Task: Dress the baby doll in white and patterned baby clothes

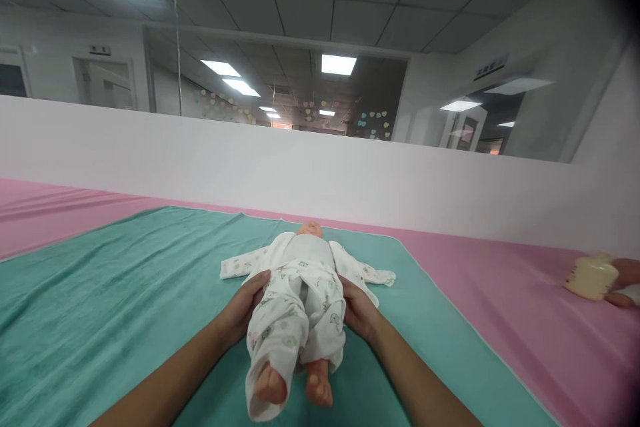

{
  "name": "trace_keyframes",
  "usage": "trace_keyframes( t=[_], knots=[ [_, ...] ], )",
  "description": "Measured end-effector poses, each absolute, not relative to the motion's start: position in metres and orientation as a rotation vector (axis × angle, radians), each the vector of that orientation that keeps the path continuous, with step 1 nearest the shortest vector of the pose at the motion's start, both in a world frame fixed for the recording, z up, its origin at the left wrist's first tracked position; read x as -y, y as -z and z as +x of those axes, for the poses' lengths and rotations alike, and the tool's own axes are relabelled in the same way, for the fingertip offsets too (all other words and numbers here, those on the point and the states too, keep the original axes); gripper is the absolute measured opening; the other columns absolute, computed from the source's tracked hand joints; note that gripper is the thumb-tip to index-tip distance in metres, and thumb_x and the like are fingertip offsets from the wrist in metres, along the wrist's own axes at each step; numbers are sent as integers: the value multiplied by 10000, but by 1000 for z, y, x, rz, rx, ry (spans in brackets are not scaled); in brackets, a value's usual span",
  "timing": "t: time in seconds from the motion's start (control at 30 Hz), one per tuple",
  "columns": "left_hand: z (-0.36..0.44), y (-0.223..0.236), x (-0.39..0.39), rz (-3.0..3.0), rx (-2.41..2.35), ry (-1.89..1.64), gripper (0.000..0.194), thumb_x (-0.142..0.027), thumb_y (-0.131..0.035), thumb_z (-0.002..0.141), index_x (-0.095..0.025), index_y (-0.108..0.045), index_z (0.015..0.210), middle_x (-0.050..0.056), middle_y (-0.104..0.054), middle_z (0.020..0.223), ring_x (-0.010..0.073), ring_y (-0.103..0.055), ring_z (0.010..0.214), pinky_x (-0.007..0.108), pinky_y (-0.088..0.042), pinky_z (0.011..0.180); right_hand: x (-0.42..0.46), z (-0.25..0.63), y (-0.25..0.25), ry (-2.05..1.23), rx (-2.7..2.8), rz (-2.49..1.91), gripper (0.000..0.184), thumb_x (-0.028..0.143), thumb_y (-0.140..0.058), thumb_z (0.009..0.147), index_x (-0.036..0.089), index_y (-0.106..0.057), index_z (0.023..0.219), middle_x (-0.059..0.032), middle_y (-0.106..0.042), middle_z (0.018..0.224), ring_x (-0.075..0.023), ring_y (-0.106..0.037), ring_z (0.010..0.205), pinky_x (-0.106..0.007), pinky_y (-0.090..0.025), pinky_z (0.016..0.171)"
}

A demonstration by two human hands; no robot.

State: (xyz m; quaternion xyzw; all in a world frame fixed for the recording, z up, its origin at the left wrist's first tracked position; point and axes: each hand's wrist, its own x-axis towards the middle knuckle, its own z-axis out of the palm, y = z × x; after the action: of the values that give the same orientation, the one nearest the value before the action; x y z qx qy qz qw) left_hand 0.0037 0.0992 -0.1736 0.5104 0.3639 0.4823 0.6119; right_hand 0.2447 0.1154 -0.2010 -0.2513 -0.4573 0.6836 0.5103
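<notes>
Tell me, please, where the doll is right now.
In the head view, the doll lies on its back at the lower centre, on the green blanket, between the left hand and the right hand.

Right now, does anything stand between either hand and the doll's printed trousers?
Nothing visible does: the left hand and the right hand are at opposite sides of the printed trousers, touching them near the waist.

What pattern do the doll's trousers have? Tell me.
The trousers are white with small scattered prints, some green, best seen in the head view.
</notes>
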Motion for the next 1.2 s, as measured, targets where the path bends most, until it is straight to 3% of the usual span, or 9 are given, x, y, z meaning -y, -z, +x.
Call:
trace_keyframes(
  t=[0.1,0.23,0.4,0.8,1.03,1.2],
  knots=[
    [2,176,-100,1113,-849,-1098,446,-453,-542,771,-113,-596,1055,106,-678,921,241,-630,865,349,-503,765,-111,246,198,-1675,1160,-580,512,127,-634,623,187,-579,1128,-67,-664,992,-210,-620,889,-340,-464,797],
    [1,175,-98,1149,-817,-1079,352,-284,-618,694,-126,-618,1009,81,-676,919,225,-621,848,314,-488,743,-109,252,198,-1757,1201,-549,456,114,-632,649,160,-600,1102,-95,-651,1022,-216,-612,915,-348,-455,808],
    [-1,171,-94,1069,-558,-973,455,-75,-606,599,-138,-616,1049,76,-664,979,232,-599,908,293,-462,757,-113,258,205,-1765,1224,-548,455,125,-655,646,167,-609,1097,-99,-654,1023,-225,-601,943,-369,-442,836],
    [0,170,-91,1088,-569,-961,341,-121,-639,619,-132,-647,959,84,-665,899,238,-603,862,323,-445,773,-109,251,202,-1658,1230,-601,530,114,-622,648,236,-574,1162,-63,-642,1085,-223,-603,957,-349,-464,805],
    [2,178,-95,1102,-692,-1066,161,-146,-644,616,-154,-567,758,20,-617,785,146,-554,693,257,-422,646,-108,240,200,-1529,1274,-672,522,163,-649,628,220,-586,1143,-69,-655,1054,-238,-615,917,-351,-473,769],
    [6,173,-91,1162,-849,-1092,177,-206,-649,635,-167,-491,704,-39,-527,661,100,-457,592,206,-349,546,-106,233,197,-1453,1302,-684,475,193,-655,642,205,-601,1114,-70,-664,1023,-241,-612,917,-372,-464,804]
  ],
)
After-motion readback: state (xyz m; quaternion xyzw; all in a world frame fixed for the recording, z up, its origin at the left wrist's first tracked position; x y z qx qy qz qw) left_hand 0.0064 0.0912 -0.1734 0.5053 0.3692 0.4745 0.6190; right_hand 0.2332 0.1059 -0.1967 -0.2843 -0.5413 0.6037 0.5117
